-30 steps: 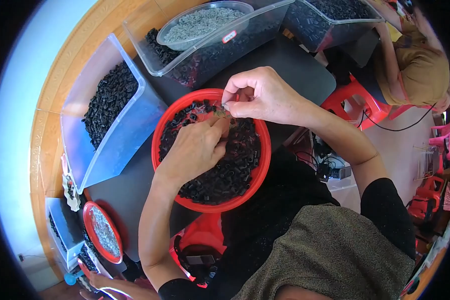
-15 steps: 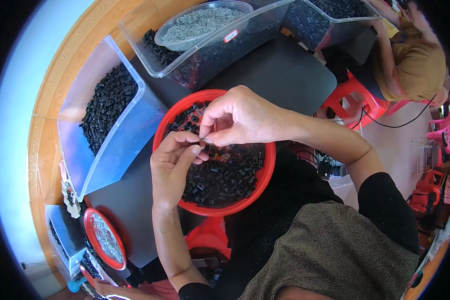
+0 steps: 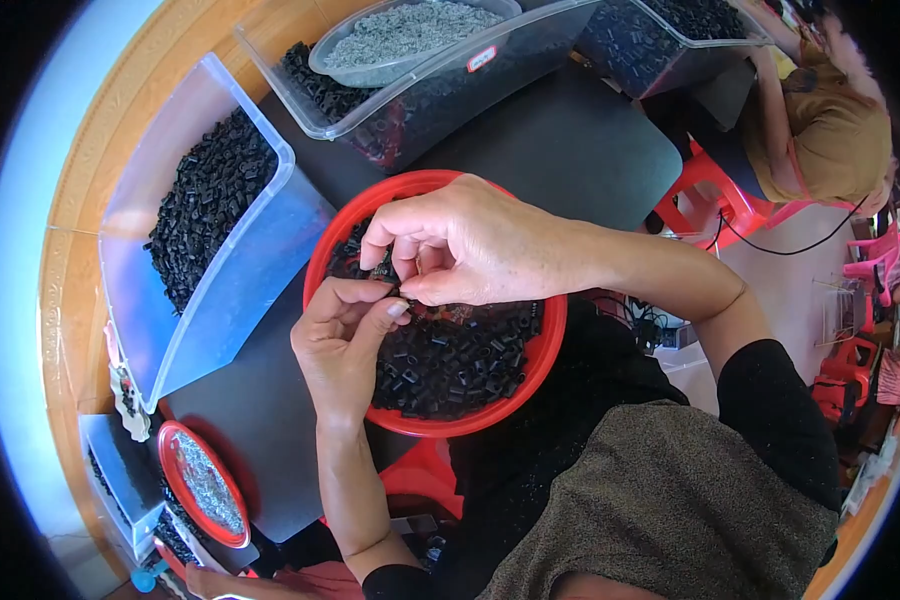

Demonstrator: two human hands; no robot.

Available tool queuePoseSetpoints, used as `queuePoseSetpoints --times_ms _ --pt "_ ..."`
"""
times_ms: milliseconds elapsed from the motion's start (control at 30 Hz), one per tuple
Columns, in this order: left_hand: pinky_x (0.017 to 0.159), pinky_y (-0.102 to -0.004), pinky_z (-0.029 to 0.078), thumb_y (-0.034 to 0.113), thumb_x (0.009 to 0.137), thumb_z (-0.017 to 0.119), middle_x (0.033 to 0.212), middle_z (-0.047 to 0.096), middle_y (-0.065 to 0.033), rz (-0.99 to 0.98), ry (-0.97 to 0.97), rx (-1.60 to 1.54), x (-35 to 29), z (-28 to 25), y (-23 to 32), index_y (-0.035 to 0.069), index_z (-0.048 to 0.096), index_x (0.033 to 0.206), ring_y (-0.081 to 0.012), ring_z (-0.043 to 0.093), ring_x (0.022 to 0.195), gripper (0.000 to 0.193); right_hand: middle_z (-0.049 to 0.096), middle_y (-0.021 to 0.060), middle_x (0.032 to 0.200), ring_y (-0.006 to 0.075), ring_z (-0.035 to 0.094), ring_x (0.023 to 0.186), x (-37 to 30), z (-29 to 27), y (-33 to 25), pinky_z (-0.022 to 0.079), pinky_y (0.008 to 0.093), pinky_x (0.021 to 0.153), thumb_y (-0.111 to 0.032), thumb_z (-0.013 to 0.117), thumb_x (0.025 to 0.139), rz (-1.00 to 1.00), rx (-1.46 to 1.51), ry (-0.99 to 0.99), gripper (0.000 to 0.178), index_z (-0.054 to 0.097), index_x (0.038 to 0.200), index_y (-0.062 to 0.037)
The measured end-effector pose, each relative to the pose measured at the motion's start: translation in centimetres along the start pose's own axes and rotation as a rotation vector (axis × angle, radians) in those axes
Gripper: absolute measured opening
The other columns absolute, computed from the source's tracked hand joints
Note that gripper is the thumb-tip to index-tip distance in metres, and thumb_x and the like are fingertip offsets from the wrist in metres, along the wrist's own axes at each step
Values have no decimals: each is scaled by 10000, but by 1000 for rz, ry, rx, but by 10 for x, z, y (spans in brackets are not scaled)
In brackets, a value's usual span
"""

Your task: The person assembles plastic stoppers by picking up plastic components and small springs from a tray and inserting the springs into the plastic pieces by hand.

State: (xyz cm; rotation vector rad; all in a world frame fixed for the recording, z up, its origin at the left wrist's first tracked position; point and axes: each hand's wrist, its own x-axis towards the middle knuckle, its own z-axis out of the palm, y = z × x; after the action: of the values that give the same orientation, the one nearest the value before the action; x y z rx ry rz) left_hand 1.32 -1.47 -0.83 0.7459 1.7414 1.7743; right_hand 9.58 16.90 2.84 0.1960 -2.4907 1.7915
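We hold a small dark piece [image 3: 397, 292] in our left hand [image 3: 342, 340] above the red basin [image 3: 556, 340], our right hand [image 3: 470, 250] bent over it, its grip unclear, and many loose black pieces [image 3: 450, 368] apparently left.

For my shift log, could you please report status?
Left hand pinching small dark piece, mostly hidden; right hand close beside it; red basin beneath; nothing visibly in the way.
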Motion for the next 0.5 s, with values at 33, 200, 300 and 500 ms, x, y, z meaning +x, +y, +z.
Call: queuePoseSetpoints --times_ms 33,200,300,500 --pt "643 -233 514 -62 806 656 801 651 -88 -4 -1 -1 0 -1 1 -23 583 905 -141 644 702 129 647 80 740 107 645 664 1 -1 0 501 241 581 40 663 760 3 2 0 262 573 1005 12" --pt "573 -241 515 -19 786 681 738 634 -93 -5 -163 -218 -2 -7 3 -14 592 866 -151 632 616 119 630 50 717 84 593 624 15 -8 1 471 229 562 11 694 743 23 223 -168 267 580 984 23" --pt "549 -232 498 61 796 705 743 630 -105 45 -117 -369 -2 -10 0 2 571 851 -153 607 576 156 629 38 710 81 571 606 19 -11 -7 451 225 545 -57 717 748 -7 54 -127 220 613 926 22" --pt "595 -239 449 91 832 672 830 628 -102 5 -37 -369 -1 -12 2 19 560 924 -141 585 652 162 600 106 748 270 616 707 8 -36 14 462 368 615 -98 690 746 -109 -628 2 104 658 793 -11"
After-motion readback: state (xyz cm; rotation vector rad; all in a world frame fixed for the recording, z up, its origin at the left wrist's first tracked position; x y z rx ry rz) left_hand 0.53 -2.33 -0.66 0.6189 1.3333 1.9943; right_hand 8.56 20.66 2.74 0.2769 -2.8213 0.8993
